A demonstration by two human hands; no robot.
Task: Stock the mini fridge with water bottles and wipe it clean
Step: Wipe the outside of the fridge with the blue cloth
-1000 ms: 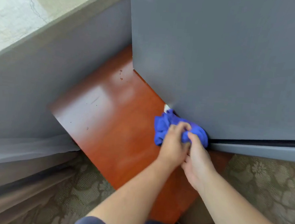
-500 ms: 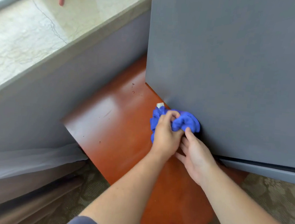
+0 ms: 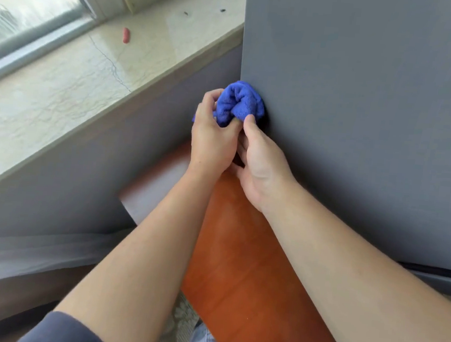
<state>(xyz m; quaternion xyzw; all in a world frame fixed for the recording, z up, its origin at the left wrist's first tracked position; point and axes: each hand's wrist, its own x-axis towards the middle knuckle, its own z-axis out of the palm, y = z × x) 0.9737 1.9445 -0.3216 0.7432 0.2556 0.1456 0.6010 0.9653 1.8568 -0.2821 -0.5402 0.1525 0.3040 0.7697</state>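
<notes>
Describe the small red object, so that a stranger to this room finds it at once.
Look at the pale stone windowsill left of the grey fridge. The small red object lies there alone, near the window frame. It is the only red thing on the sill, unlike the tiny dark specks further right.

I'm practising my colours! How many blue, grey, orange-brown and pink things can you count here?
Blue: 1, the cloth
Grey: 1, the fridge
Orange-brown: 1, the wooden stand
Pink: 1, a small thing on the windowsill
Total: 4
</notes>
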